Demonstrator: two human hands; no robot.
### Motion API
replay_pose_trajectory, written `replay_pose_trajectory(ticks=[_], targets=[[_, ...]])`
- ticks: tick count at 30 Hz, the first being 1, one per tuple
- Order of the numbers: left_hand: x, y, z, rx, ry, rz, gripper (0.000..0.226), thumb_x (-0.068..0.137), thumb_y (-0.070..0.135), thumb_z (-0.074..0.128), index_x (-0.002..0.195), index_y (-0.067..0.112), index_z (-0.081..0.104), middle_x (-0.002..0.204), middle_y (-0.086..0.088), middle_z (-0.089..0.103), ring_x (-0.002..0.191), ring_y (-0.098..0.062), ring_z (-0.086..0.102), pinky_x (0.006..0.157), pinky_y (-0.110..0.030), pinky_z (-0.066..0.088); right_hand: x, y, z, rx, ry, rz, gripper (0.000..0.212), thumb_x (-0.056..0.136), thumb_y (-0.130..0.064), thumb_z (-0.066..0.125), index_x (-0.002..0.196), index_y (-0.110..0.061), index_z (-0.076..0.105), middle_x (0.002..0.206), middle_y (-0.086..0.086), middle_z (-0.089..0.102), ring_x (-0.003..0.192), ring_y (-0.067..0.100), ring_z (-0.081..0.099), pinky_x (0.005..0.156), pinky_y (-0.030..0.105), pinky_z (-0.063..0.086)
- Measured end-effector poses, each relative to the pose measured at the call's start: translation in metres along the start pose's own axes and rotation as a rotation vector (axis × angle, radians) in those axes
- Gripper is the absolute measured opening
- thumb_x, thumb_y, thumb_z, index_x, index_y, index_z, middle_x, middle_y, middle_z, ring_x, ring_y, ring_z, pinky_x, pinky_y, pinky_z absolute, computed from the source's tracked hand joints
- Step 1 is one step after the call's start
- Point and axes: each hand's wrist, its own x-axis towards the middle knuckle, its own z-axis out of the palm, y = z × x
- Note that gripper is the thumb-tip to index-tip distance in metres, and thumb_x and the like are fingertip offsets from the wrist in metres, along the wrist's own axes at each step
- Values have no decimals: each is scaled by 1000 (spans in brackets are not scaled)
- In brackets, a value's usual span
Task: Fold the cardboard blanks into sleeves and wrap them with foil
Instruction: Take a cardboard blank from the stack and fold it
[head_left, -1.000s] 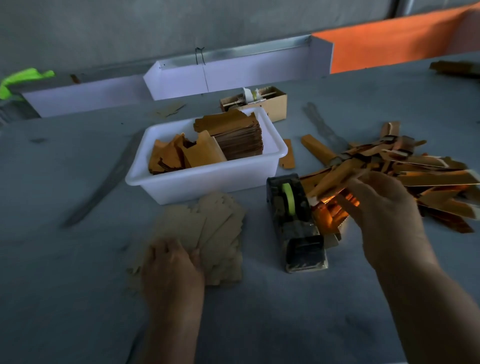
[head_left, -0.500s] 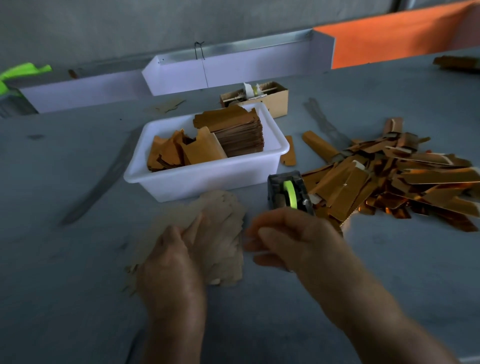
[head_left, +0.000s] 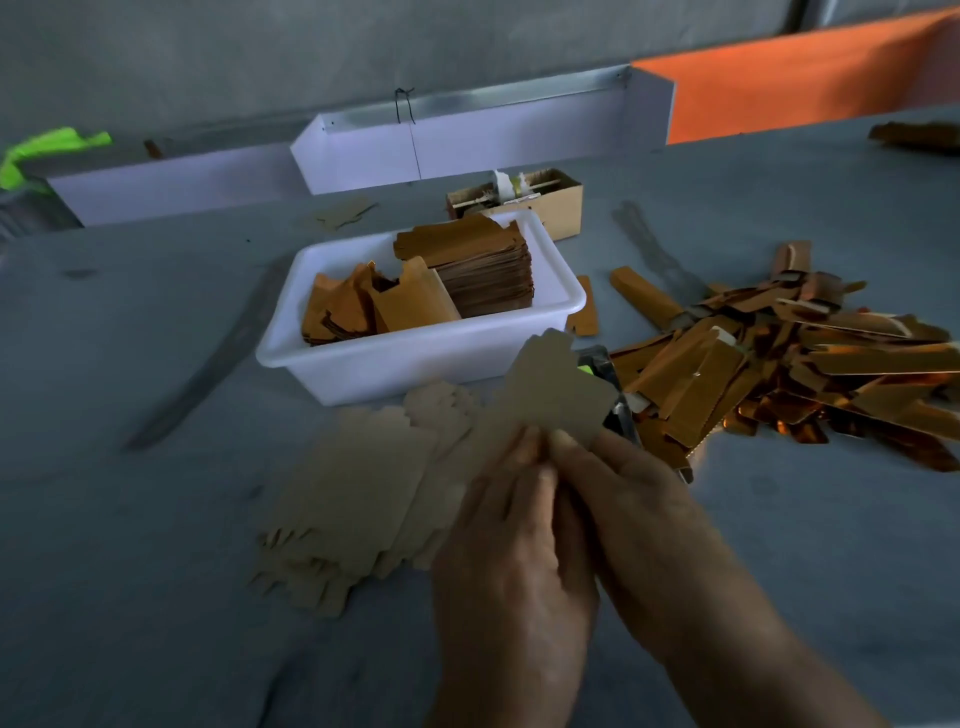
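Nearest the camera, the left hand (head_left: 511, 525) and right hand (head_left: 626, 499) meet at the centre, each pinching the near edge of one cardboard blank (head_left: 553, 392) between thumb and fingertips, holding it raised and tilted above the table (head_left: 156, 597). The blank appears thin, light and moderately stiff, so it should be held at opposite edges beside the crease lines, since a tight grip mid-panel would likely dent it. Left of the hands lies the fanned stack of blanks (head_left: 353, 499); farther off are the white tub (head_left: 415, 358) of foil pieces and, right, the pile of wrapped sleeves (head_left: 779, 364).
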Motion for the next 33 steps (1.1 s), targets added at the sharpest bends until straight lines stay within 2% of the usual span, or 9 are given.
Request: replay_pose_trajectory(ticks=[5, 7, 10, 14, 17, 21, 26, 30, 33], targets=[[11, -8, -13, -204, 176, -321, 23, 83, 26, 63, 106, 25, 68, 104, 12, 68, 93, 0, 62, 79, -8, 43, 0, -3, -15, -148, 23, 3, 19, 94, -13, 48, 99, -11, 67, 93, 10, 72, 90, 25, 68, 77, 41, 58], [18, -16, -17, -324, 91, -524, 31, 78, 35, 69, 109, 31, 64, 100, 16, 68, 88, 0, 64, 76, -18, 47, -1, -6, -20, -188, -10, -9, 18, 92, -15, 51, 99, -19, 67, 92, 2, 73, 86, 18, 69, 72, 34, 59], [24, -23, -23, -712, -125, -735, 14, 73, 28, 77, 86, 29, 70, 84, 13, 74, 76, -2, 69, 65, -20, 52, -2, -6, -26, -246, -65, 23, 18, 91, -17, 53, 102, -19, 66, 94, 2, 72, 87, 16, 70, 75, 34, 58], [21, -21, -18, -763, -232, -716, 18, 72, 24, 79, 88, 24, 70, 81, 7, 75, 74, -9, 71, 59, -20, 54, -3, -6, -29, -389, -70, -26, 15, 90, -19, 55, 98, -22, 67, 88, 0, 72, 82, 13, 69, 68, 28, 59], [20, -17, -13, -688, -228, -712, 32, 66, 34, 83, 93, 26, 68, 83, 7, 75, 76, -9, 71, 70, -35, 58, -4, -8, -30, -604, -24, -127, 12, 90, -24, 55, 91, -30, 65, 88, 1, 70, 82, 15, 67, 73, 39, 59], [19, -17, -9, -669, -189, -685, 24, 72, 24, 80, 92, 26, 67, 81, 6, 74, 74, -10, 71, 68, -35, 57, -7, -11, -28, -784, -10, -220, 14, 89, -30, 52, 91, -24, 64, 85, 7, 67, 80, 22, 65, 72, 47, 55], [18, -23, -6, -690, -143, -646, 22, 73, 16, 78, 90, 24, 68, 77, 8, 74, 67, -5, 69, 52, -13, 49, -11, -16, -26, -1039, 133, -376, 13, 82, -41, 56, 82, -28, 58, 70, -7, 61, 63, 5, 58, 54, 24, 49], [17, -17, -8, -646, -117, -621, 22, 66, 28, 76, 86, 27, 67, 75, 4, 72, 66, -11, 68, 52, -25, 53, -14, -15, -19, -898, 53, -306, 29, 76, -50, 59, 88, -24, 52, 66, -1, 62, 54, 7, 60, 44, 14, 45], [15, -8, -8, -663, -138, -630, 18, 66, 38, 68, 82, 29, 66, 70, -3, 69, 63, -23, 67, 52, -42, 56, -15, -14, -15, -688, -46, -258, 45, 69, -58, 47, 84, -16, 53, 65, 8, 66, 56, 14, 67, 52, 29, 56]])
